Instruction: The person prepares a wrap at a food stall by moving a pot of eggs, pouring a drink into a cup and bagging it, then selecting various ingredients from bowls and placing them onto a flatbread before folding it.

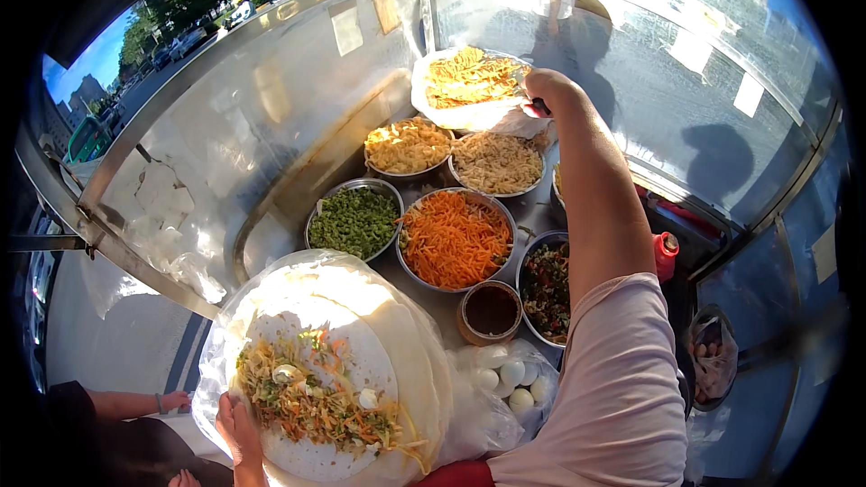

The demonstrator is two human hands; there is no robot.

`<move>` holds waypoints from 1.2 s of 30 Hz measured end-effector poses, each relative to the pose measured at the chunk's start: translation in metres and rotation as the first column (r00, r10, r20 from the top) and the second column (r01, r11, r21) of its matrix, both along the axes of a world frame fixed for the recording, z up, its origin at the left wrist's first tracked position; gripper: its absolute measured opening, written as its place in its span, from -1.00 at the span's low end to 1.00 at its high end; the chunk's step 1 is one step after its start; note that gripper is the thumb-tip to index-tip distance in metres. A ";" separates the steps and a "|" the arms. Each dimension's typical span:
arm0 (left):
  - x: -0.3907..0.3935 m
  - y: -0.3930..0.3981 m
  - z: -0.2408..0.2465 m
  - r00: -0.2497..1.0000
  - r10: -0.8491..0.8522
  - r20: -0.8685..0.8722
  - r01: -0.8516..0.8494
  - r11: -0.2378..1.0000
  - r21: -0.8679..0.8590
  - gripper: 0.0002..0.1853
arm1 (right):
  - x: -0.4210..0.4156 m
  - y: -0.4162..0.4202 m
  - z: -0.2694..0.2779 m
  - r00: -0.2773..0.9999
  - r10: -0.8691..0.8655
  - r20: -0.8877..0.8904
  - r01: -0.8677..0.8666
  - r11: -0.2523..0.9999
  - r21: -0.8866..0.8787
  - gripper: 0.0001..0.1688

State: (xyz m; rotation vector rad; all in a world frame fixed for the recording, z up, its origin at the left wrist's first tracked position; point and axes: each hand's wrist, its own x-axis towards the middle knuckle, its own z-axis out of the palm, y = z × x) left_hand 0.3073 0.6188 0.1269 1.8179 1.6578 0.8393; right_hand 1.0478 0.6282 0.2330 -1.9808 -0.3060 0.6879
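Note:
My left hand (238,427) touches the left edge of a round flatbread (298,454), fingers close together; whether it grips the edge is unclear. Across that flatbread lies a heap of shredded vegetables (308,399) with pieces of boiled egg. Beneath it is a stack of thin flatbreads (423,379) in a clear plastic bag. Stretched far forward, my right hand (549,91) grips a utensil (536,107) with a dark and red handle, its working end mostly hidden. That hand is at the right rim of a plastic-lined bowl (433,108) of crisp golden strips (473,78).
Bowls hold shredded carrot (457,238), chopped greens (354,220), pale shreds (497,162) and yellow shreds (409,145). A sauce jar (490,311) stands near bagged peeled eggs (514,375). Glass panels (325,74) enclose the stall. Another person's hand (174,400) shows at left.

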 end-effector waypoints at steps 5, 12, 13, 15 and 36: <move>-0.002 0.010 -0.017 0.981 -0.052 0.188 0.055 0.998 -0.015 -0.81 | 0.115 0.069 -0.041 0.935 -0.252 -0.250 0.169 0.936 -0.310 -0.85; -0.012 0.004 -0.015 0.993 -0.019 -0.113 0.025 0.999 0.044 -0.90 | 0.029 0.077 -0.059 0.974 -0.210 -0.088 0.215 0.975 0.049 -0.72; -0.011 0.005 -0.016 0.998 -0.015 -0.055 0.017 0.999 0.030 -0.89 | 0.026 0.066 -0.051 0.970 -0.234 -0.060 0.237 0.971 0.040 -0.75; -0.006 0.008 -0.016 0.998 -0.007 0.066 0.007 1.000 0.000 -0.89 | 0.019 0.047 -0.031 0.973 -0.232 0.015 0.232 0.973 -0.008 -0.88; -0.031 -0.039 0.071 0.364 -0.845 -0.391 0.915 0.246 0.320 -0.74 | -0.500 -0.276 0.089 -0.026 0.782 0.623 -0.217 0.604 -0.767 -0.55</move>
